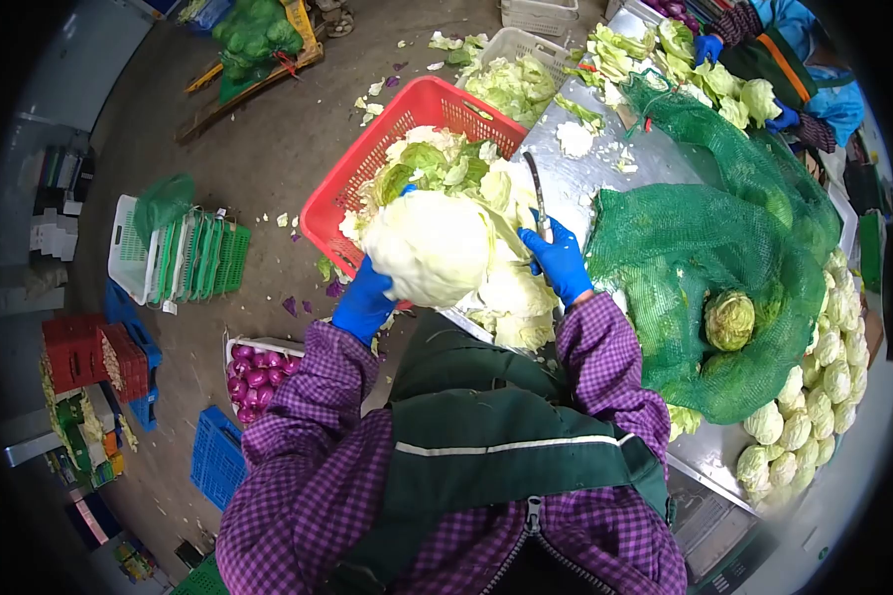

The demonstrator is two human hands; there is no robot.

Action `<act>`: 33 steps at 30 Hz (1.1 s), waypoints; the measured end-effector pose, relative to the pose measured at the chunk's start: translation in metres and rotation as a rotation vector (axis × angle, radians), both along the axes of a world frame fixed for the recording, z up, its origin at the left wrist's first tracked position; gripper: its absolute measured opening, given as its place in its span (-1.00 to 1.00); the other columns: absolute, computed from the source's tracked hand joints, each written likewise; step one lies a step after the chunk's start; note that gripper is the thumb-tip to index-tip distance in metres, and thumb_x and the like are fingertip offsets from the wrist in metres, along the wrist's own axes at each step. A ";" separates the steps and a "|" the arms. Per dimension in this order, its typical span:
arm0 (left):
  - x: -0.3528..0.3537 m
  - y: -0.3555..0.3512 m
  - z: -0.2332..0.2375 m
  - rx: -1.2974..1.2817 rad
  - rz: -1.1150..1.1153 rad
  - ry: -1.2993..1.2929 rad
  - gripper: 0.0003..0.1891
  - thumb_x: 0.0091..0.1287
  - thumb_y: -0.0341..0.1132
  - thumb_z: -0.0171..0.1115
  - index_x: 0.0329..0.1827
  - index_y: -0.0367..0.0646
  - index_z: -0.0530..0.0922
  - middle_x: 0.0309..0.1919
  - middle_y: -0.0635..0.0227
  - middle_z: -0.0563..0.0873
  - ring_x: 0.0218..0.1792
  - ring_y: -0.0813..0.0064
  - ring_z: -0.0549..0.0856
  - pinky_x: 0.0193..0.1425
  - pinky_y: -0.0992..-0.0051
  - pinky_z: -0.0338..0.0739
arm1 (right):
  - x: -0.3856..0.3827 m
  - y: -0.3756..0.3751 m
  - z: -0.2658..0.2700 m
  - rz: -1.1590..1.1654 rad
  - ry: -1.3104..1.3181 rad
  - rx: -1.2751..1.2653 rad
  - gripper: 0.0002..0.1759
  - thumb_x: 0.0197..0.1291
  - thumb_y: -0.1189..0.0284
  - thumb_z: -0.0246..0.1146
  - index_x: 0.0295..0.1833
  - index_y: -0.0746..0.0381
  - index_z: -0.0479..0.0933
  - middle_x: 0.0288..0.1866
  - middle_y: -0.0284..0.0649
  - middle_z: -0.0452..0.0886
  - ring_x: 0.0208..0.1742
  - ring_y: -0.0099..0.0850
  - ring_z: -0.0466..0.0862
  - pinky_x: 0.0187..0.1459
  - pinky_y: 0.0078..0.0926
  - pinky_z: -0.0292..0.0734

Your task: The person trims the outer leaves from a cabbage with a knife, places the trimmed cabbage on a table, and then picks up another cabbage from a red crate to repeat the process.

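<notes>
My left hand (365,297), in a blue glove, is closed around the side of a large pale cabbage (432,248) held up in front of me. In my right hand (560,260), also blue-gloved, is a knife (537,183) with a dark, slightly curved blade pointing up and away. The right fingers are wrapped round its handle, beside loose cabbage leaves (516,307). Beneath and beyond the cabbage stands a red crate (332,188) heaped with trimmed leaves (437,164).
A green mesh sack (685,258) with cabbages inside covers much of the metal table (655,159). Trimmed cabbages (794,426) are piled at right. A co-worker's blue-gloved hand (708,49) is among leaves at the far end. Red onions (258,377) sit in a crate at left.
</notes>
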State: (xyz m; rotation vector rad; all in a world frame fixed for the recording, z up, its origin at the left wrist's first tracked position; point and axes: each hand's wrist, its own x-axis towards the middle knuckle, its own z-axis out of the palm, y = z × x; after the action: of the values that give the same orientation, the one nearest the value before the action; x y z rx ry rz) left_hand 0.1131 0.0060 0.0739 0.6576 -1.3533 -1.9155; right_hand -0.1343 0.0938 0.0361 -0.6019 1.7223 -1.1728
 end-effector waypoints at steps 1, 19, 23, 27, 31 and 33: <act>0.007 0.001 -0.013 0.280 0.022 0.106 0.00 0.04 0.06 0.35 0.50 -0.11 0.03 0.41 0.14 0.25 0.40 0.14 0.27 0.45 0.11 0.17 | 0.002 -0.002 0.003 0.001 0.000 -0.002 -0.55 0.20 0.29 0.28 0.15 0.28 0.48 -0.47 -0.29 0.58 -0.66 -0.59 0.46 -0.65 -0.61 0.35; -0.016 0.007 -0.012 -0.071 -0.110 0.132 -0.33 0.31 0.03 0.07 0.42 -0.05 0.13 0.34 0.22 0.36 0.31 0.21 0.41 0.35 0.14 0.35 | 0.022 -0.017 0.074 0.358 -0.034 -0.397 -0.47 0.02 0.36 0.42 0.12 0.26 0.47 -0.08 -0.28 0.59 -0.21 -0.57 0.55 -0.17 -0.60 0.50; -0.026 0.018 -0.005 0.112 -0.145 0.231 -0.35 0.37 0.13 -0.13 0.42 -0.05 0.16 0.35 0.20 0.34 0.31 0.20 0.41 0.35 0.12 0.34 | 0.021 -0.011 0.061 0.316 -0.002 -0.315 -0.54 0.03 0.39 0.42 0.06 0.26 0.50 -0.18 -0.31 0.57 -0.26 -0.58 0.53 -0.23 -0.58 0.49; -0.041 0.030 0.019 0.156 -0.172 0.290 -0.34 0.38 0.17 -0.23 0.42 -0.05 0.18 0.36 0.19 0.33 0.33 0.20 0.38 0.36 0.08 0.31 | 0.021 -0.005 0.056 0.197 -0.201 -0.277 -0.60 0.04 0.41 0.42 0.01 0.24 0.53 -0.40 -0.37 0.53 -0.46 -0.64 0.48 -0.42 -0.62 0.42; -0.049 0.033 0.028 0.610 -0.118 0.411 -0.25 0.08 -0.41 0.41 0.32 -0.17 0.16 0.23 0.21 0.45 0.22 0.39 0.50 0.27 0.31 0.45 | 0.020 -0.002 0.051 0.132 -0.212 -0.293 -0.61 0.04 0.41 0.42 0.00 0.24 0.54 -0.49 -0.41 0.51 -0.55 -0.67 0.43 -0.50 -0.66 0.36; -0.049 0.033 0.020 0.483 -0.153 0.446 -0.31 0.15 -0.45 0.35 0.31 -0.17 0.17 0.23 0.21 0.45 0.23 0.38 0.49 0.28 0.31 0.44 | 0.020 0.001 0.049 0.073 -0.175 -0.293 -0.67 0.05 0.42 0.42 -0.06 0.25 0.55 -0.50 -0.40 0.50 -0.56 -0.66 0.44 -0.51 -0.65 0.37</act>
State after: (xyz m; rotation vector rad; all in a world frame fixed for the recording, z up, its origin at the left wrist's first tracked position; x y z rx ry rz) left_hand 0.0641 0.0389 0.0937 0.3150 -0.6827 -2.3636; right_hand -0.1146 0.0944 0.0846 -0.7098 1.3817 -1.3950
